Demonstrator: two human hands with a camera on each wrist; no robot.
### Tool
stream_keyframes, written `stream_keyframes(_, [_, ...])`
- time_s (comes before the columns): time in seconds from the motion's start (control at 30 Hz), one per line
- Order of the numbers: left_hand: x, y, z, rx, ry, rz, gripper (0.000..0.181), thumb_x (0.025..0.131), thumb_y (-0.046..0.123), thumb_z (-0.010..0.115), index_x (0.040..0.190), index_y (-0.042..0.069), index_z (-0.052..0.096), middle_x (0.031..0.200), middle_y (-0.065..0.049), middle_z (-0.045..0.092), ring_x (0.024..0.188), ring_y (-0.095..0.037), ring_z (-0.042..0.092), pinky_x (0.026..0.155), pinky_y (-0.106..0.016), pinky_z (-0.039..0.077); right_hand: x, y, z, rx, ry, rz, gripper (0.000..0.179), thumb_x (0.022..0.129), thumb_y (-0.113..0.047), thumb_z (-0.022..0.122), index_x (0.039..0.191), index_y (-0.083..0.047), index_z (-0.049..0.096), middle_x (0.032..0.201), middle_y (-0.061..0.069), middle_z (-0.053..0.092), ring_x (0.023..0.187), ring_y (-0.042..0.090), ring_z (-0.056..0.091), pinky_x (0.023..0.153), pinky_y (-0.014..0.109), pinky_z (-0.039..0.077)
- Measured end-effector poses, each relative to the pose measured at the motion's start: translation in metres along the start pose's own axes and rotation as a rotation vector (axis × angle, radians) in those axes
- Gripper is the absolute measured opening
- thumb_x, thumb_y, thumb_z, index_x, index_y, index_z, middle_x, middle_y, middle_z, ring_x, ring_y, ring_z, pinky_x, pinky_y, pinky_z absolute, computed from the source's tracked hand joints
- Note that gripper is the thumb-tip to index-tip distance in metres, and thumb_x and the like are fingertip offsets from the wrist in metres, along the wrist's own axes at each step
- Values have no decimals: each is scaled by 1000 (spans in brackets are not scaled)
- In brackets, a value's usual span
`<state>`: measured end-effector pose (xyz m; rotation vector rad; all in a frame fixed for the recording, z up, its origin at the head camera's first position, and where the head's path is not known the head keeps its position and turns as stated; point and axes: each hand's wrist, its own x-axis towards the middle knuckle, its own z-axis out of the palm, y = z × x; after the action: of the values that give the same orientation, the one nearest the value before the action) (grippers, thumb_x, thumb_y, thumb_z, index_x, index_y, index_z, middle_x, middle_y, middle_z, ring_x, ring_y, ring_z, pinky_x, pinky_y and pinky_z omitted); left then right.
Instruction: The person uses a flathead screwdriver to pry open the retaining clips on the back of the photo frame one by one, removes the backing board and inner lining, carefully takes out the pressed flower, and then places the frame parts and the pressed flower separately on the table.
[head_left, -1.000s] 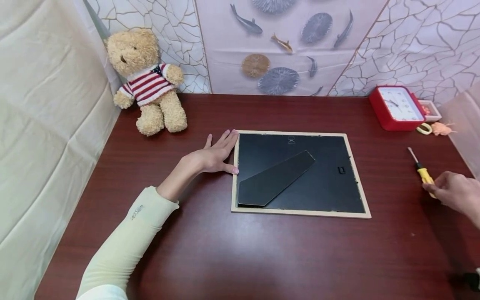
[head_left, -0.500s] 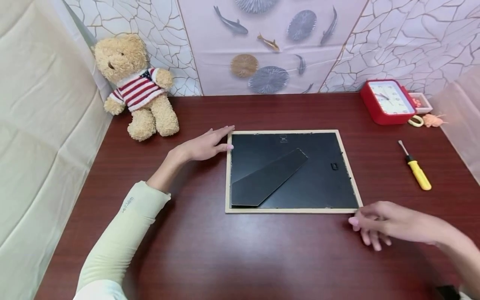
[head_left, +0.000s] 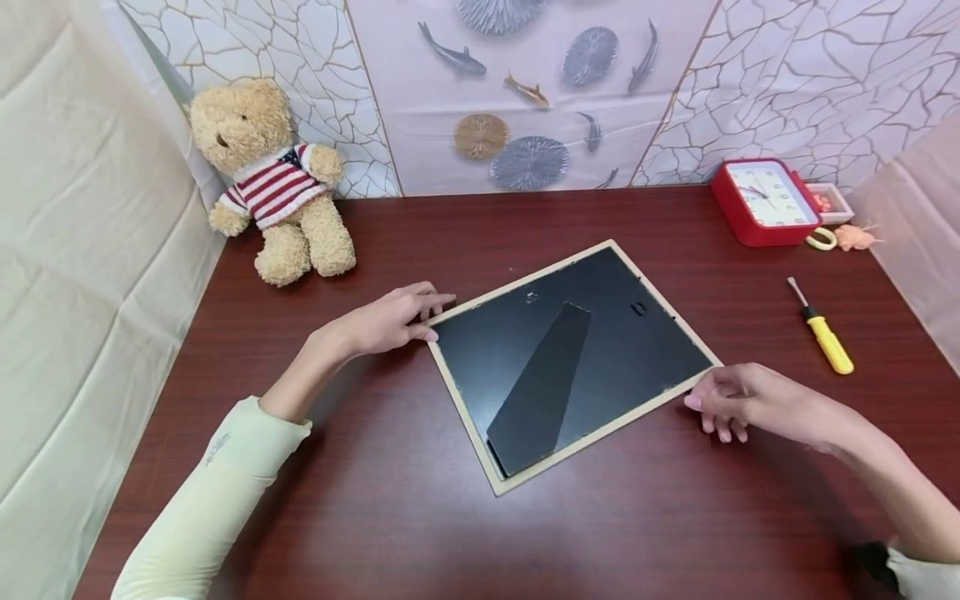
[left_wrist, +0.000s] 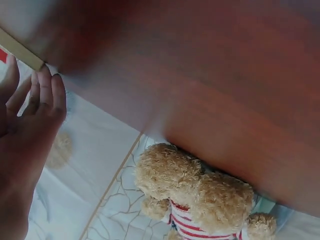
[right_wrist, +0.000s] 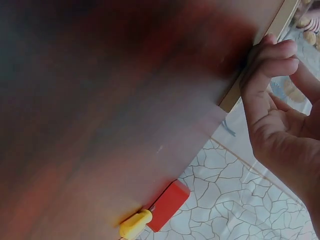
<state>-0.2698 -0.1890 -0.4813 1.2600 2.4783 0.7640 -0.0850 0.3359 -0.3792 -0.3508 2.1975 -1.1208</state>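
A picture frame [head_left: 600, 367] with a pale wooden border lies back side up on the table, turned at an angle. Its black stand flap [head_left: 543, 387] lies folded against the black backing. At the left corner my left hand [head_left: 390, 318] grips the border, thumb on top and fingers along the edge. My right hand [head_left: 757, 404] pinches the right corner with curled fingers; the right wrist view shows these fingers bent around the border [right_wrist: 232, 95]. A screwdriver [head_left: 825, 337] with a yellow handle lies on the table, to the right of the frame and apart from the right hand.
A teddy bear [head_left: 273, 187] in a striped sweater sits at the back left. At the back right stand a red clock [head_left: 765, 204], a small box [head_left: 828, 202], a pale ring [head_left: 821, 239] and a small pinkish item [head_left: 857, 237]. Fabric walls [head_left: 63, 250] border the table.
My right hand let go of the screwdriver and moved left to the picture frame's corner. The frame has turned counterclockwise, and the left hand has shifted with its corner.
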Motion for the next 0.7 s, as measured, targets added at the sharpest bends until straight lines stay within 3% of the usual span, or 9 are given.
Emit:
stream_keyframes(0.1, [-8,14,0,-56,-73,-20,81,98,22,85,168,9,46,110,3,59,95,-11,59,87,-30,52,7,-4,-6,8,19,54,19,110,-4,58,121,11,63,92,7,73,73,19,68,64,30,58])
stream_keyframes(0.33, [-24,113,-32,-146,-203,-165,97,88,13,92,167,-5,39,100,-6,59,83,-13,55,83,-29,48,29,-18,-17,-23,103,86,25,107,-3,61,126,13,58,99,11,75,79,19,70,72,33,63])
stream_keyframes(0.37, [-24,119,-32,-144,-214,-185,99,87,13,92,167,-5,38,99,-5,58,83,-13,54,82,-28,48,33,-20,-18,-31,112,87,26,107,-3,62,126,13,58,98,11,75,80,20,70,72,33,63])
stream_keyframes(0.47, [-26,129,-30,-125,-239,-225,106,85,15,95,168,-7,33,93,-4,59,82,-12,53,82,-29,47,45,-26,-22,-77,132,95,30,108,-7,64,128,13,55,97,10,75,80,20,71,72,32,63])
stream_keyframes(0.6, [-27,116,-10,-108,-228,-216,123,81,33,99,170,-10,25,82,3,61,75,-8,55,77,-26,49,61,-33,-27,-129,161,98,40,107,-9,66,133,17,51,98,14,76,83,21,72,73,30,62])
stream_keyframes(0.7, [-31,126,-3,-103,-232,-239,128,80,38,99,169,-12,22,78,6,64,71,-4,57,73,-25,51,72,-40,-30,-158,174,76,48,106,-8,67,138,22,47,104,21,75,86,23,73,74,29,62])
